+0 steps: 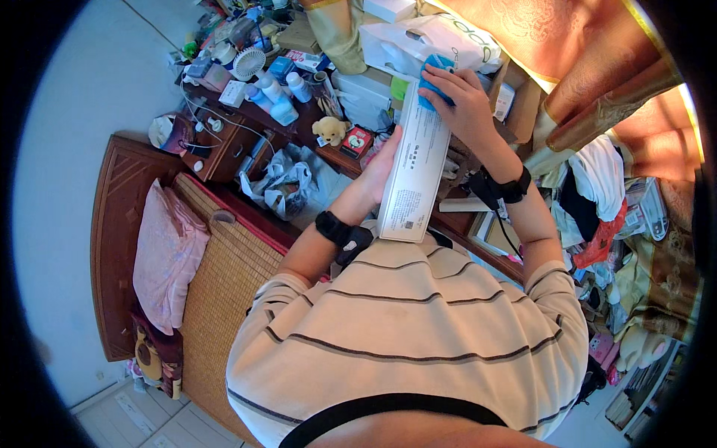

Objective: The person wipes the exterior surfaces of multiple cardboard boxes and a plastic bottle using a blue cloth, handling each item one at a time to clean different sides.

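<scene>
A long white cardboard box (pixel 417 162) with printed writing stands out in front of my chest, its near end close to my striped shirt. My left hand (pixel 385 162) grips it along its left side. At the box's far end, my right hand (pixel 456 98) presses a blue cloth (pixel 432 84) against the surface. Part of the cloth is hidden under the fingers. Black straps circle both wrists. Behind the cloth lies a white plastic bag (pixel 428 42) that bears writing.
A crowded desk (pixel 235 112) holds bottles (pixel 274 98), a small fan (pixel 248 63) and a plush dog (pixel 331 130). An open cardboard box (pixel 518 103) sits at right, near curtains (pixel 605 106). Clothes (pixel 596 179) are piled at right. The bed (pixel 229 291) is at left.
</scene>
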`<state>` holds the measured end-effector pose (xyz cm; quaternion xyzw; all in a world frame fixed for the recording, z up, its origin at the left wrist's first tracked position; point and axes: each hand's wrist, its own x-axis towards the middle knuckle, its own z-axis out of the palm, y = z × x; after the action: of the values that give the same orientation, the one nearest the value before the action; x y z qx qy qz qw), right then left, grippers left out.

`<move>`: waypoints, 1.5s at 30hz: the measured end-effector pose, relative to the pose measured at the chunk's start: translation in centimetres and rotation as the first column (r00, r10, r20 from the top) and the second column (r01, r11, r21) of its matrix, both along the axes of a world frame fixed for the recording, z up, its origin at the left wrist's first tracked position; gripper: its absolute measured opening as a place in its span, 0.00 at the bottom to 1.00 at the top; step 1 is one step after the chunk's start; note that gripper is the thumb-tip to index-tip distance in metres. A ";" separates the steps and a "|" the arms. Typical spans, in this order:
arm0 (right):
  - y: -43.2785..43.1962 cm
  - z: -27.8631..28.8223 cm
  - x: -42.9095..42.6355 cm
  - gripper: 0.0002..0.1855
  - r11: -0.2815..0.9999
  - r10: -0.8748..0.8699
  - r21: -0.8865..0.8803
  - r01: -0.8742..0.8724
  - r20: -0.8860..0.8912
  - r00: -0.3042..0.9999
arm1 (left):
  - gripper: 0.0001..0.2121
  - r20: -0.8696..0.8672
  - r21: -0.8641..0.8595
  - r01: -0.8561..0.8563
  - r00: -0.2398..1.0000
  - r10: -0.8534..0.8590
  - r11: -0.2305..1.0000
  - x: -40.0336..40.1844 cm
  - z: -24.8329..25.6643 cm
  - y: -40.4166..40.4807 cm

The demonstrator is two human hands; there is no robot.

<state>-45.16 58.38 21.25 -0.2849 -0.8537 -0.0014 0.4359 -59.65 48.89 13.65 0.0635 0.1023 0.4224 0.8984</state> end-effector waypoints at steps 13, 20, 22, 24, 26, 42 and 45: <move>-7.3 -3.7 -2.8 0.18 0.927 0.343 -0.178 -0.329 0.052 0.938 | 0.29 0.340 0.026 -0.081 0.938 0.067 0.996 -2.2 -2.2 0.0; -11.9 -3.1 -1.7 0.15 0.775 0.606 -0.009 -0.632 0.292 0.740 | 0.32 -0.116 0.159 -0.339 0.926 0.358 0.927 -3.1 1.2 0.3; -12.0 -3.1 -1.6 0.16 0.779 0.587 0.021 -0.626 0.326 0.741 | 0.32 -0.105 0.164 -0.320 0.935 0.339 0.933 -3.4 0.4 0.6; -11.8 -2.5 -1.7 0.17 0.771 0.612 -0.016 -0.637 0.296 0.733 | 0.33 -0.082 0.153 -0.264 0.957 0.279 0.952 -3.5 0.1 0.7; -11.6 -2.4 -1.9 0.16 0.766 0.624 -0.031 -0.642 0.274 0.732 | 0.34 -0.093 0.152 -0.297 0.945 0.312 0.943 -3.3 0.1 0.6; 1.2 2.6 -3.1 0.14 0.975 0.143 0.150 -0.163 0.134 0.981 | 0.34 0.114 0.127 -0.148 0.984 0.134 0.981 -2.2 2.1 0.5; 1.2 2.3 -3.8 0.13 0.977 0.125 0.165 -0.138 0.090 0.988 | 0.34 0.073 0.117 -0.181 0.982 0.174 0.976 -2.4 2.6 0.3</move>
<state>-48.97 59.60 23.57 -0.1891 -0.8841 -0.0570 0.4236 -62.02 49.15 16.20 0.0959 0.0531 0.5082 0.8542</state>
